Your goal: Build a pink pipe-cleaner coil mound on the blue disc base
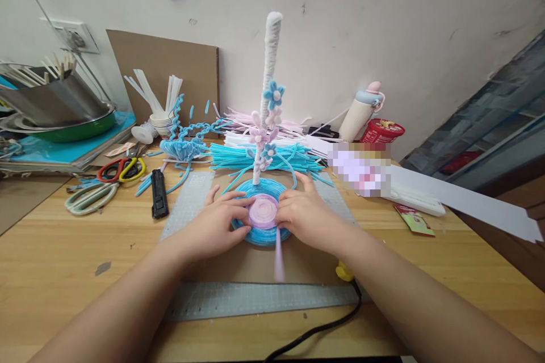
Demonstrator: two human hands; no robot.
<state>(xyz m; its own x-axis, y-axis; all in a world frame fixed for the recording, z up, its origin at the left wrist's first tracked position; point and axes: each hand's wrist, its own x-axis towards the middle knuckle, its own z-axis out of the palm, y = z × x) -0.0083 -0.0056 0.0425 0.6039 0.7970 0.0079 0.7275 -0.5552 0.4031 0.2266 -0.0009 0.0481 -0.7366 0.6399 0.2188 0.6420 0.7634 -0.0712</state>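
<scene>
A flat lilac pipe cleaner coil (263, 211) lies on a wider blue pipe cleaner disc (259, 238). My left hand (221, 216) holds the coil's left edge between thumb and fingers, its outer fingers fanned out. At the right edge, my right hand (304, 212) is closed in a pinch on the lilac strand. The strand's loose end (279, 264), blurred, hangs toward me. Behind the coil a white-wrapped stem (269, 57) stands upright at the disc's back, bearing a blue flower (273, 95) and a pink flower (258, 137). My fingertips hide parts of the coil's rim.
Blue pipe cleaners (238, 159) are heaped behind the disc. Scissors (91, 197) and a black utility knife (159, 194) lie left on the table. A yellow-tipped tool (344, 271) with a black cord sits by my right forearm. A bottle (360, 113) stands back right.
</scene>
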